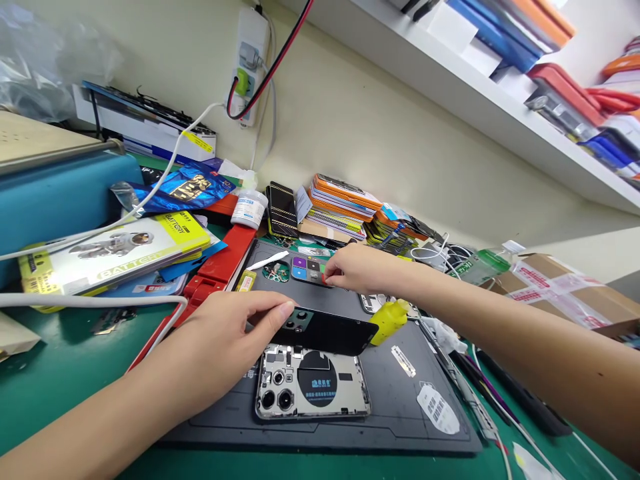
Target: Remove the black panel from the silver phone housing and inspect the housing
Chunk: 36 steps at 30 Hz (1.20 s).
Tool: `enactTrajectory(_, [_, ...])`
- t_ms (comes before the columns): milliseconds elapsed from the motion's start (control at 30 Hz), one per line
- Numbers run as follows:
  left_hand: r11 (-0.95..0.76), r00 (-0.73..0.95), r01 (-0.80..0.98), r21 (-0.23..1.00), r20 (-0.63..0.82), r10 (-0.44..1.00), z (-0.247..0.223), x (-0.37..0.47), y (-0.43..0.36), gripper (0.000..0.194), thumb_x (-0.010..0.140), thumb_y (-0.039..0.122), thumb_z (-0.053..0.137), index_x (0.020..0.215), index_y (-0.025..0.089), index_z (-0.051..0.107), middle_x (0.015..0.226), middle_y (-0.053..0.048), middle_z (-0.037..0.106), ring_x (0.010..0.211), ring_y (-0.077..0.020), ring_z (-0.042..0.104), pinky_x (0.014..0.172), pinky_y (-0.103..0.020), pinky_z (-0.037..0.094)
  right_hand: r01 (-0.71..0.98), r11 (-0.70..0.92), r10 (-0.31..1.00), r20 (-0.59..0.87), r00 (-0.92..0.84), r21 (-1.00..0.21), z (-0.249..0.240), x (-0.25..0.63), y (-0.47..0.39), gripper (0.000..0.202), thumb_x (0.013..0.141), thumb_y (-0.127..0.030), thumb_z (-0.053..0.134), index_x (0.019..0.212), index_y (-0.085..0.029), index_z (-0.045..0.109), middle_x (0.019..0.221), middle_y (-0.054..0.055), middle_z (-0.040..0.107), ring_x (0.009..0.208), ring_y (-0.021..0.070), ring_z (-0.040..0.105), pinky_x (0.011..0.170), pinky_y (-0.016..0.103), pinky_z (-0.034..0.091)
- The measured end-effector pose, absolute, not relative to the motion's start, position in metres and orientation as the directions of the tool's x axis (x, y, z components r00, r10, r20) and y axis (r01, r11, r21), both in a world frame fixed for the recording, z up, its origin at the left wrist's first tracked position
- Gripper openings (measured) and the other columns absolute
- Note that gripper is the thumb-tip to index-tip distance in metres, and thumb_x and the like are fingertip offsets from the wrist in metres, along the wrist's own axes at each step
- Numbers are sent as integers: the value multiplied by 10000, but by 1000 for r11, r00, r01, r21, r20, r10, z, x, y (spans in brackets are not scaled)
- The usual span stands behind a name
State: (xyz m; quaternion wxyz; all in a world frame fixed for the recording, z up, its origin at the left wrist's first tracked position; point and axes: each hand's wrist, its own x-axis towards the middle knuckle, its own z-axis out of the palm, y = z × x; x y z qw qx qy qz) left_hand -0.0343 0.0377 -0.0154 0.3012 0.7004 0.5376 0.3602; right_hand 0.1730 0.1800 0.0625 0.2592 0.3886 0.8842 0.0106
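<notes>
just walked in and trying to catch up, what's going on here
A person's left hand has a black panel in its grip, tilted up at the far side of an opened phone, which lies with its insides showing on a dark mat. The right hand is at a case with coloured squares; whether its fingertips hold anything is unclear. A thin metal blade lies to the right.

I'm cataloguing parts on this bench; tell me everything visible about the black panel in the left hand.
The black panel is thin and glassy-looking, with rounded corners and a paler section with round camera openings at its left end. The left hand grips that end, holding it tilted beside the opened phone; whether they touch is unclear.
</notes>
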Motion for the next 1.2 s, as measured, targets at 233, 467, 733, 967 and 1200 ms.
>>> enactTrajectory(233, [-224, 156, 538, 813, 165, 974, -17, -34, 37, 286, 956, 533, 477, 991, 415, 735, 928, 157, 778, 695, -89, 719, 681, -167, 492, 679, 689, 708, -435, -556, 253, 64, 173, 178, 217, 966, -362, 593, 990, -173, 698, 868, 18, 692, 773, 177, 645, 765, 375, 530])
enactTrajectory(467, [-250, 153, 550, 797, 198, 968, -14, -34, 37, 291, 962, 507, 477, 973, 397, 746, 866, 142, 777, 647, -89, 690, 659, -162, 492, 672, 677, 725, -427, -540, 299, 65, 167, 173, 235, 963, -376, 588, 913, -165, 677, 781, -1, 649, 678, 155, 603, 696, 338, 515])
enactTrajectory(733, [-239, 162, 543, 805, 179, 970, -10, -34, 36, 319, 962, 514, 466, 1013, 374, 749, 863, 111, 779, 678, -120, 684, 668, -187, 495, 651, 698, 710, -402, -578, 298, 66, 168, 172, 202, 944, -338, 583, 879, -171, 676, 754, 0, 639, 661, 159, 573, 658, 315, 469])
enactTrajectory(967, [-216, 162, 537, 816, 151, 975, -12, -34, 36, 326, 962, 523, 458, 996, 370, 744, 904, 109, 781, 746, -137, 697, 709, -205, 495, 634, 733, 673, -400, -622, 247, 64, 169, 172, 168, 914, -281, 570, 888, -179, 701, 822, 29, 689, 691, 174, 588, 631, 292, 415])
enactTrajectory(1200, [-198, 170, 529, 826, 125, 978, -13, -36, 36, 345, 960, 563, 444, 1027, 385, 732, 1013, 120, 777, 769, -134, 715, 698, -227, 479, 697, 700, 708, -284, -647, 158, 77, 173, 171, 165, 897, -274, 545, 865, -211, 695, 833, 17, 715, 720, 169, 593, 616, 278, 394])
